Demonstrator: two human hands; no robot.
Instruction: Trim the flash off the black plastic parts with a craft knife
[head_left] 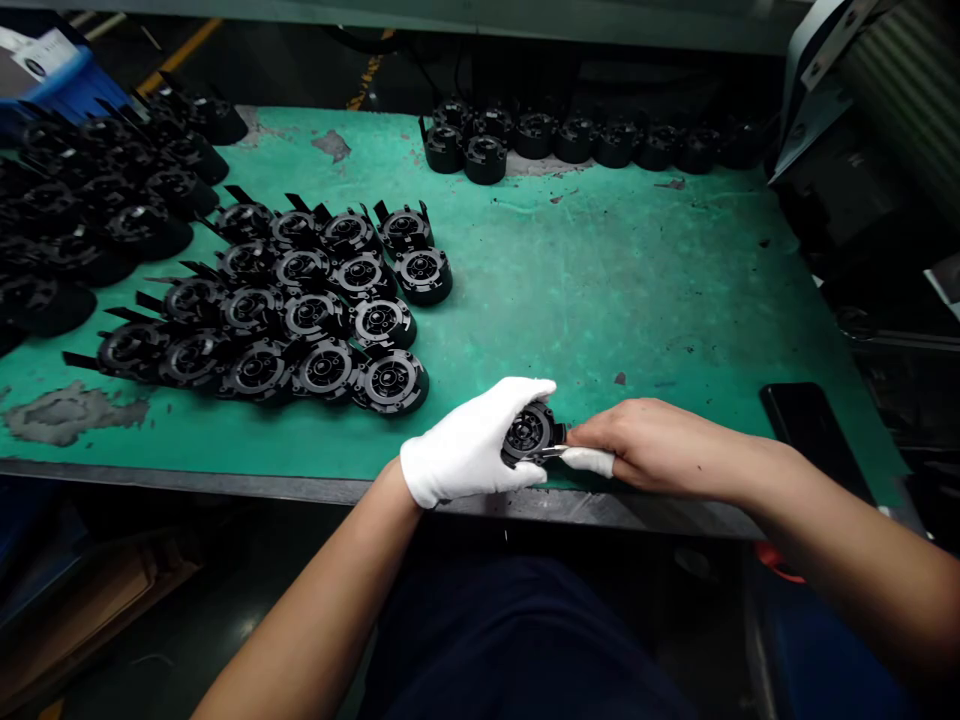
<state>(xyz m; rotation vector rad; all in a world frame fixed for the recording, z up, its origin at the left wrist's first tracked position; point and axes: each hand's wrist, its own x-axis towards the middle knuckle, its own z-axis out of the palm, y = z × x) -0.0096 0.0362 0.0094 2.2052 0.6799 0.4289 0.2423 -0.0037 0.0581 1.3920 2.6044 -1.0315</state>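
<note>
My left hand (pixel 480 445), in a white glove, is wrapped round a round black plastic part (pixel 527 432) at the front edge of the bench. The part's ribbed face is turned up toward me. My right hand (pixel 649 445) is bare but for a white cover on the thumb. It pinches a thin metal blade (pixel 553 452), which lies against the lower right side of the part. The blade's handle is hidden in the fingers. To the left stand several rows of like black parts (pixel 390 378), many with upright tabs.
The green bench top (pixel 600 290) has worn grey patches. More black parts (pixel 576 138) line its back edge, and a darker cluster (pixel 112 190) fills the far left. A black phone-like slab (pixel 806 430) lies at right. Machine parts (pixel 840 60) rise at the upper right.
</note>
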